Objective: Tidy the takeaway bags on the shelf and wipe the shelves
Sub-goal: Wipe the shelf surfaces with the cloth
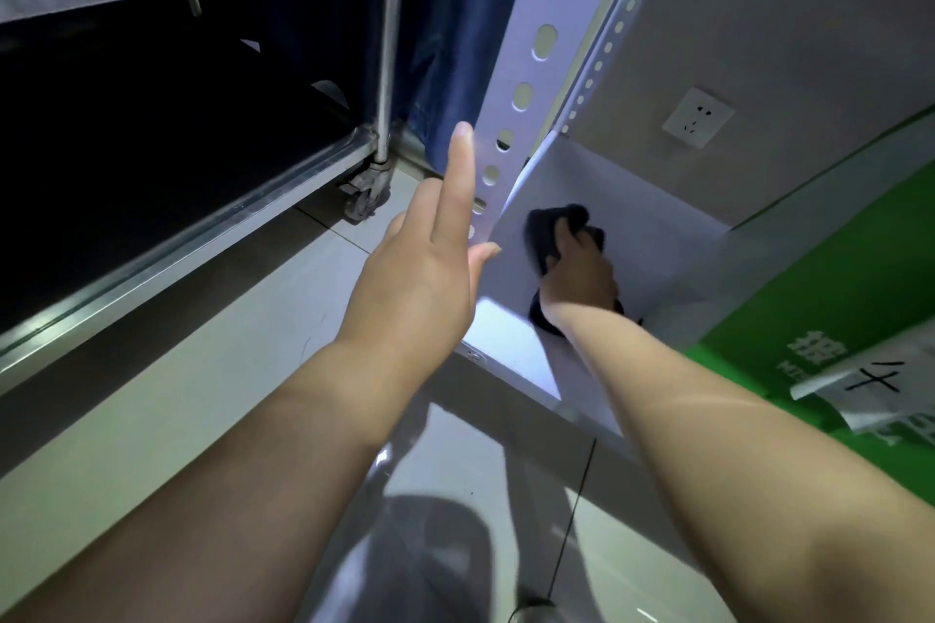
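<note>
The bottom white shelf board lies low, just above the floor. My right hand reaches onto it and grips a dark cloth, which is pressed flat against the board. My left hand is held up beside the shelf's perforated white upright, fingers straight, fingertips touching its edge. A green takeaway bag with white print sits at the right, on the same shelf.
A steel trolley on castor wheels stands to the left, next to a dark blue curtain. A wall socket is behind the shelf. A paper slip with handwriting hangs on the green bag. Glossy tiled floor lies below.
</note>
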The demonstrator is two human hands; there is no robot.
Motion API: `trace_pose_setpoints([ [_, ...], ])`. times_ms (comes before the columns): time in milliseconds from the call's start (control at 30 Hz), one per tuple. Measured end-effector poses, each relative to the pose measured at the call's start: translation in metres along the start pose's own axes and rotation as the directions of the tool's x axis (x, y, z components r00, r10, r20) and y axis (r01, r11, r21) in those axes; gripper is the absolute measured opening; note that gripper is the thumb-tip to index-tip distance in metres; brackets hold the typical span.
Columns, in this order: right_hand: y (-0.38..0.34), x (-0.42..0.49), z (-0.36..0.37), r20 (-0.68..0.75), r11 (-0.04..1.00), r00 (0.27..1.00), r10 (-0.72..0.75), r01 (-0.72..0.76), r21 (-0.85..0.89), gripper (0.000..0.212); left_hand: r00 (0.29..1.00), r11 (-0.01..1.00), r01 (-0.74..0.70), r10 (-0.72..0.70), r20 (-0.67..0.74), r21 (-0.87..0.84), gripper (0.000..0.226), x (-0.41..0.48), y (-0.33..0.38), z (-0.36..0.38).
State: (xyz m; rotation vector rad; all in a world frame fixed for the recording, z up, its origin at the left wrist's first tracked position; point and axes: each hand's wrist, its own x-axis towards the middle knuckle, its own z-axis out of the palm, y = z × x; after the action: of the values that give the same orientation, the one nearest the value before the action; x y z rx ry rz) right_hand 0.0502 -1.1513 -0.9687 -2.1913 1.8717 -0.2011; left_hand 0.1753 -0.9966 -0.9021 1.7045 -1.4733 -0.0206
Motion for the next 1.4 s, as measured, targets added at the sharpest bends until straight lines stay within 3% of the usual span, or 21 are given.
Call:
trace_pose_setpoints([
  [33,-0.004,0.006,-0.002,-0.038,0.997,0.997,0.072,-0.072,0.013,0.056,1.0,1.0,-0.004,0.004,0.0,-0.002,0.084,0.0,-0.001,0.001],
  [100,-0.02,0.007,0.001,-0.073,0.998,0.996,0.052,-0.054,-0.025,0.059,1.0,1.0,0.0,0.0,-0.007,-0.017,0.083,0.0,-0.002,0.001],
  [167,-0.036,-0.004,0.004,-0.005,0.986,0.986,-0.168,0.168,-0.016,0.049,1.0,0.999,0.001,-0.002,-0.015,-0.038,0.084,0.0,-0.002,0.002],
  [233,-0.043,-0.026,0.006,0.104,0.913,0.91,-0.402,0.39,0.117,0.026,1.0,0.999,0.009,-0.009,-0.005,-0.052,0.085,0.001,-0.002,0.001],
  [300,-0.033,-0.039,0.008,0.111,0.847,0.849,-0.517,0.49,0.205,0.025,1.0,0.999,-0.002,0.002,0.002,-0.044,0.083,0.001,-0.001,0.0],
  [367,-0.018,-0.023,0.006,0.069,0.903,0.905,-0.421,0.41,0.128,0.039,1.0,1.0,-0.018,0.018,0.001,-0.026,0.08,0.001,-0.001,-0.001],
  [433,-0.006,0.0,0.003,0.007,0.99,0.99,-0.139,0.139,0.005,0.051,1.0,1.0,-0.019,0.019,0.002,-0.007,0.08,0.0,-0.001,-0.001],
  [500,-0.008,0.011,0.002,-0.034,0.998,0.997,0.069,-0.07,-0.004,0.057,1.0,1.0,-0.019,0.019,0.002,0.004,0.08,-0.001,0.0,0.001],
  [533,-0.016,0.01,0.003,-0.049,0.997,0.996,0.078,-0.079,-0.025,0.058,1.0,1.0,-0.02,0.02,-0.003,0.005,0.08,-0.001,-0.001,0.001],
  [633,-0.036,-0.013,0.01,-0.003,0.974,0.975,-0.223,0.223,-0.031,0.044,1.0,0.999,-0.017,0.016,-0.014,-0.03,0.079,0.0,0.0,0.0],
  [700,-0.028,-0.038,0.013,0.028,0.866,0.867,-0.497,0.493,0.088,0.031,1.0,0.999,0.0,0.0,-0.003,-0.046,0.078,0.0,0.0,-0.001],
  [767,-0.007,-0.046,0.012,0.003,0.797,0.804,-0.595,0.59,0.125,0.035,1.0,1.0,0.001,-0.001,0.001,-0.031,0.079,-0.001,0.001,-0.001],
  [800,0.003,-0.041,0.011,-0.002,0.834,0.837,-0.547,0.546,0.079,0.042,1.0,1.0,-0.002,0.002,0.001,-0.022,0.08,-0.001,0.001,-0.001],
  [867,0.011,-0.023,0.009,0.018,0.971,0.972,-0.235,0.236,-0.027,0.052,1.0,1.0,0.006,-0.006,-0.001,-0.013,0.082,-0.001,0.002,0.001],
  [933,0.005,-0.013,0.009,0.036,0.997,0.998,0.043,-0.041,-0.058,0.056,1.0,1.0,0.018,-0.018,-0.007,-0.001,0.08,-0.001,0.002,0.004],
  [967,-0.002,-0.016,0.01,0.032,0.995,0.997,0.069,-0.066,-0.081,0.057,1.0,1.0,0.024,-0.024,-0.012,-0.013,0.076,-0.001,0.002,0.004],
  [1067,-0.016,-0.045,0.017,-0.01,0.984,0.985,-0.173,0.172,-0.041,0.055,0.999,0.998,0.052,-0.052,-0.006,-0.047,0.069,-0.001,0.004,0.005],
  [1133,-0.011,-0.07,0.018,-0.018,0.912,0.913,-0.407,0.407,0.051,0.051,0.998,0.998,0.054,-0.054,-0.011,-0.013,0.076,-0.001,0.005,0.005],
  [1200,-0.001,-0.079,0.011,0.0,0.858,0.865,-0.501,0.497,0.128,0.05,0.995,0.995,0.096,-0.096,0.011,-0.038,0.072,-0.001,0.007,0.004],
  [1300,0.008,-0.07,0.003,0.024,0.924,0.933,-0.359,0.351,0.151,0.049,0.994,0.994,0.107,-0.107,-0.002,-0.011,0.076,-0.003,0.01,0.003],
  [1400,0.0,-0.073,0.007,-0.005,0.974,0.975,-0.222,0.222,0.041,0.052,0.993,0.993,0.118,-0.119,-0.025,-0.012,0.079,-0.004,0.014,0.004],
])
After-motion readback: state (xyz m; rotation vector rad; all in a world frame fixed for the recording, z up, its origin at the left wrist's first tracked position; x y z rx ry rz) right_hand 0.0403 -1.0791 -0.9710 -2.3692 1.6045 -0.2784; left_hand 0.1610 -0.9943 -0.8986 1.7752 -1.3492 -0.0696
